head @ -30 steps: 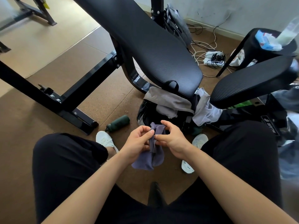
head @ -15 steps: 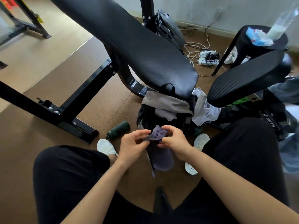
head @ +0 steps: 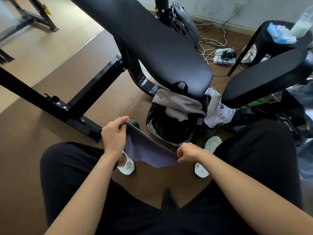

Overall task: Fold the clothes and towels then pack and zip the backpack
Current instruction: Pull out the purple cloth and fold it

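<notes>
The cloth (head: pixel 149 153) is showing plain dusky purple. The pad (head: pixel 160 48) is showing black with a fine woven pattern. The backpack (head: pixel 162 131) is showing black, with a grey garment (head: pixel 179 102) and a pale lilac-white garment (head: pixel 215 112) draping it. White shoes (head: pixel 201 170) are resting on a speckled brown floor (head: pixel 105 106); the trousers (head: pixel 72 170) are showing black.

One wide-angle head view, facing forward and down. Lap (head: pixel 71 175) close at 6 o'clock; bench (head: pixel 152 44) at 12 o'clock.

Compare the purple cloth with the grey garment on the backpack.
The purple cloth is held stretched between the left hand and right hand; the grey garment lies crumpled on the backpack, untouched. The purple cloth is darker, the grey garment paler. Both are plain fabric.
</notes>
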Demonstrator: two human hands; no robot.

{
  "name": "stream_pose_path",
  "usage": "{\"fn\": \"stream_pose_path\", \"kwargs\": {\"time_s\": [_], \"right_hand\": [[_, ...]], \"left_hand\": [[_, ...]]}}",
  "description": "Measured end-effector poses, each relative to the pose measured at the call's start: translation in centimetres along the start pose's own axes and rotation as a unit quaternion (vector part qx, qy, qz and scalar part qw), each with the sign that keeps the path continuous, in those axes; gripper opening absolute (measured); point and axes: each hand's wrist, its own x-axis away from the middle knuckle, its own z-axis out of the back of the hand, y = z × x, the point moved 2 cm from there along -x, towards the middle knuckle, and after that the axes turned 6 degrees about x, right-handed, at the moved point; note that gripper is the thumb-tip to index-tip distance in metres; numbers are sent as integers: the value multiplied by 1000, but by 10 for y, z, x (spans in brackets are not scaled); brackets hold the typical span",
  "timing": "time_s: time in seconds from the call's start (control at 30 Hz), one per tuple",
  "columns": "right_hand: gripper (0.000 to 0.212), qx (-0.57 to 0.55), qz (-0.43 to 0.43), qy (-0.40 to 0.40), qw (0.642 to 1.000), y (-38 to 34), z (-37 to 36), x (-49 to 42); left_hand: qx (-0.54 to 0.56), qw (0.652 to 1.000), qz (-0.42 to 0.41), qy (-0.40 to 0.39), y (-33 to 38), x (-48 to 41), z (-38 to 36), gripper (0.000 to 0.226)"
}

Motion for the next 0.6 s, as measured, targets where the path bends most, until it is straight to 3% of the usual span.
{"fn": "stream_pose_path", "kwargs": {"time_s": [0.13,0.3,0.47,0.6], "right_hand": [[9,20,24,41,999,0,3,0],[35,-31,84,160,983,-7,16,15],[58,-176,158,360,902,-7,40,32],[52,-185,201,403,873,-13,49,44]], "left_hand": [[3,999,41,28,-8,-3,5,33],[-31,991,115,54,-25,-9,8,27],[-19,983,180,31,-40,-10,-3,23],[3,977,209,29,-43,-6,-11,23]]}}
